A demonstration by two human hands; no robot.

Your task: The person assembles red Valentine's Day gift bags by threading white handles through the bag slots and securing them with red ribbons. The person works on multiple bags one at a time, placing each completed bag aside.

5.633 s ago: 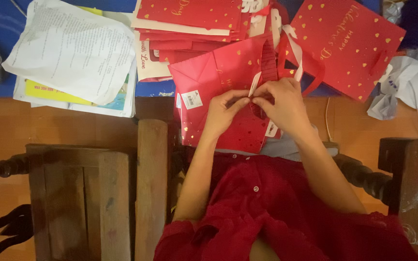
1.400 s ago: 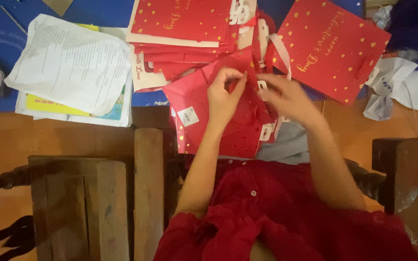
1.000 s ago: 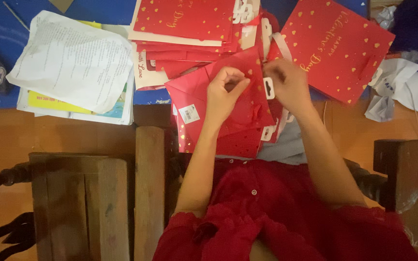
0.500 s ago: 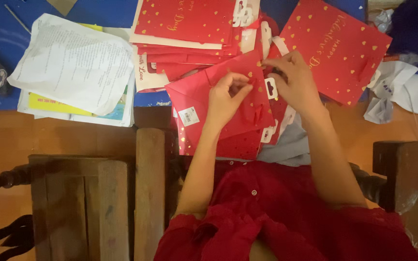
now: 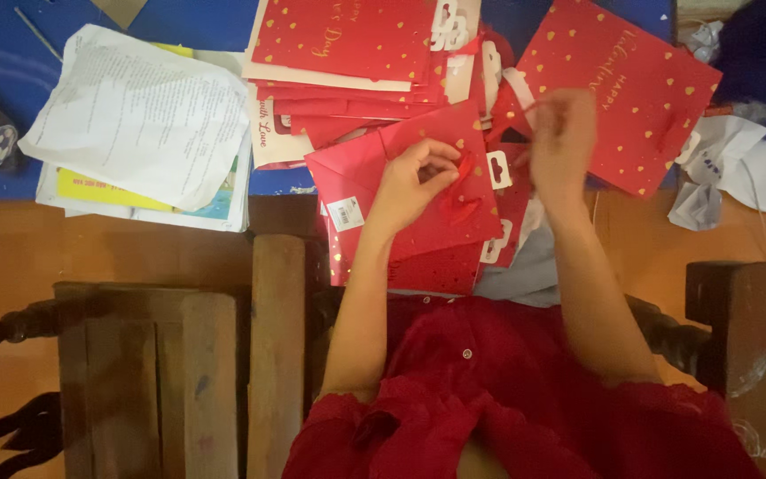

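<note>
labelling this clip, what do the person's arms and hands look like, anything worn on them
Both hands are bare: the left hand and right hand show no gloves, and no rings or watch can be made out. The forearms are uncovered. Loose red sleeves end near the elbows, part of a red buttoned garment.

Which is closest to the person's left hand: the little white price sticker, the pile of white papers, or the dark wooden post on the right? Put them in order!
From the left hand, in the head view:
1. White price sticker, on the red gift bag beside the wrist.
2. Pile of white papers, far to its left on the blue surface.
3. Dark wooden post, far right and lower down.
</note>
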